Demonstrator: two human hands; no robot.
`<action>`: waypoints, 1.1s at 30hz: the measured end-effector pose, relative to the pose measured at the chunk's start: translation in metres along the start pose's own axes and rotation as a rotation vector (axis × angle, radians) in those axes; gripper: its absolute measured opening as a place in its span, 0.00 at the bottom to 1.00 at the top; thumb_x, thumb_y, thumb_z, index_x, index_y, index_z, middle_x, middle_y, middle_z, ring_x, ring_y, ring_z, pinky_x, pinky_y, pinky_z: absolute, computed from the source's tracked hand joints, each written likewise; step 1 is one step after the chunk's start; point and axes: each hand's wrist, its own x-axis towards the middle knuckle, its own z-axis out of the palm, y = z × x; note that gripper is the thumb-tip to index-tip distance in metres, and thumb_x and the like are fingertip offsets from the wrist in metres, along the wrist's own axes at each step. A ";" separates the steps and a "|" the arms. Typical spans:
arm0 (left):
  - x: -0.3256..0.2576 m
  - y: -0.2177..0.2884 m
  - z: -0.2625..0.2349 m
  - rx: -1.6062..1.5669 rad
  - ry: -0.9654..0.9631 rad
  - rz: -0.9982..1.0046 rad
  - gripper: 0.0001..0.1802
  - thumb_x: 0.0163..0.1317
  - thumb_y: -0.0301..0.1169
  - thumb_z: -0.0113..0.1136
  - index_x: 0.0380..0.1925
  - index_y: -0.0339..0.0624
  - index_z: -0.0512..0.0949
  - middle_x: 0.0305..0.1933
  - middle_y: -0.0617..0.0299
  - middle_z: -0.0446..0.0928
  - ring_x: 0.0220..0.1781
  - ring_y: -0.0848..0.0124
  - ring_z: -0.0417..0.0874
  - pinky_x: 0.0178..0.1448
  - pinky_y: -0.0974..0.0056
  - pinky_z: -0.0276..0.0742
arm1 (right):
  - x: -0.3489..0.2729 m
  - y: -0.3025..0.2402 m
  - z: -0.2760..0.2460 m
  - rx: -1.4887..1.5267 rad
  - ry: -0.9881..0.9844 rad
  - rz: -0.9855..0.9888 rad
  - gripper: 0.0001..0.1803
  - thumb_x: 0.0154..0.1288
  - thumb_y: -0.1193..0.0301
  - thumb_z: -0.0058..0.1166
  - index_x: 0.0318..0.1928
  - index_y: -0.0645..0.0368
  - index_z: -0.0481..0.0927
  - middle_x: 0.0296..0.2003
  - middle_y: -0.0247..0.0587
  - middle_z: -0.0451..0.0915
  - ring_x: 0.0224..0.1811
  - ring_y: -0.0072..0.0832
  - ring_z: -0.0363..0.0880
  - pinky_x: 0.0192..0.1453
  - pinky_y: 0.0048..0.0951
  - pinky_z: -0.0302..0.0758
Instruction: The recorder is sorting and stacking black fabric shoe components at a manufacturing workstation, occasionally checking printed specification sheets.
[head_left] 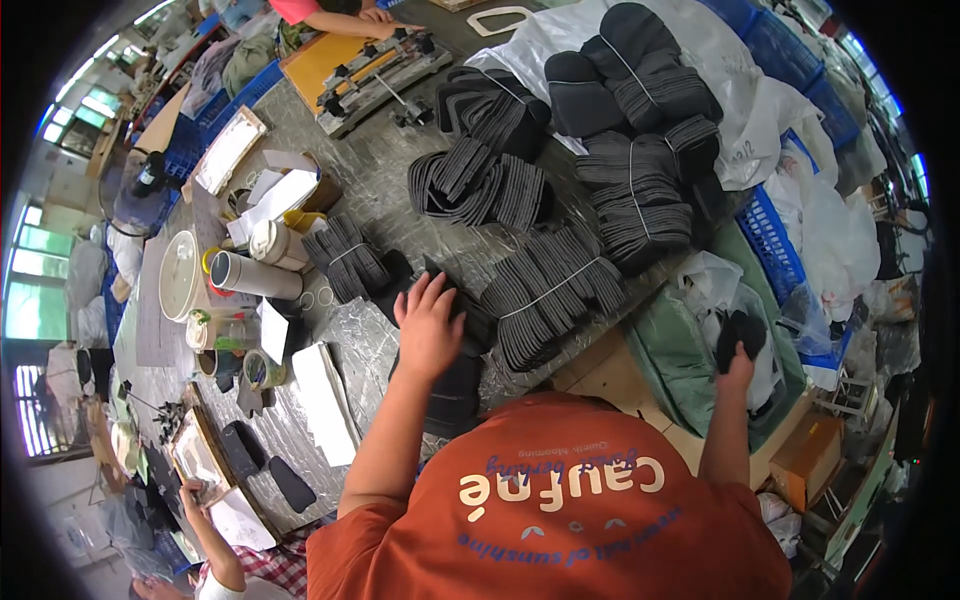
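My right hand (740,368) grips a black insole (742,338) at the right, over an open green sack (665,350) lined with clear plastic. On the table in front of me, my left hand (430,325) lies with fingers spread on a few loose black insoles (470,318). Right beside it stands a tied bundle of grey-black insoles (555,290). A smaller tied bundle (346,258) sits just to the left of that hand. More dark insoles (452,395) lie close to my body, partly hidden by my left arm.
Several tied insole bundles (640,190) fill the table's far right. A white tumbler (255,275), a round tub (180,275) and a tape roll (262,370) stand left. A metal clamp frame (385,80) is at the back. Co-workers' hands (192,495) work at the lower left and far side.
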 end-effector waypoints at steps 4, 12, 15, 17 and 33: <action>-0.026 -0.021 -0.006 -0.140 0.005 0.001 0.22 0.43 0.28 0.64 0.42 0.40 0.75 0.60 0.54 0.66 0.64 0.54 0.62 0.66 0.48 0.53 | 0.068 0.022 -0.065 0.309 -0.049 0.283 0.24 0.61 0.64 0.54 0.55 0.63 0.67 0.51 0.45 0.72 0.51 0.40 0.72 0.55 0.38 0.71; -0.052 -0.033 -0.009 -0.279 0.090 -0.060 0.22 0.38 0.24 0.67 0.39 0.38 0.76 0.59 0.51 0.66 0.63 0.49 0.62 0.64 0.53 0.61 | -0.111 -0.010 0.110 -0.332 -0.323 -0.854 0.16 0.59 0.77 0.50 0.49 0.63 0.70 0.48 0.41 0.72 0.46 0.29 0.71 0.51 0.28 0.67; -0.054 -0.034 -0.008 -0.292 0.111 -0.057 0.22 0.39 0.25 0.67 0.39 0.37 0.76 0.59 0.51 0.66 0.63 0.49 0.63 0.63 0.52 0.62 | -0.221 -0.027 0.177 -0.349 -1.092 -1.303 0.12 0.49 0.81 0.56 0.37 0.60 0.75 0.37 0.43 0.76 0.42 0.34 0.74 0.47 0.30 0.71; -0.055 -0.034 -0.009 -0.277 0.126 -0.057 0.20 0.40 0.25 0.66 0.38 0.37 0.76 0.58 0.50 0.67 0.62 0.49 0.63 0.63 0.52 0.62 | -0.273 -0.006 0.207 -0.446 -1.547 -1.163 0.15 0.48 0.78 0.58 0.40 0.58 0.75 0.42 0.44 0.73 0.46 0.39 0.73 0.49 0.32 0.72; -0.024 -0.035 -0.024 -0.030 -0.088 -0.008 0.17 0.38 0.27 0.66 0.34 0.41 0.80 0.39 0.57 0.72 0.49 0.58 0.70 0.56 0.55 0.65 | -0.275 0.108 0.282 -0.926 -1.798 -0.719 0.19 0.46 0.81 0.58 0.41 0.63 0.69 0.34 0.49 0.78 0.38 0.39 0.78 0.42 0.33 0.73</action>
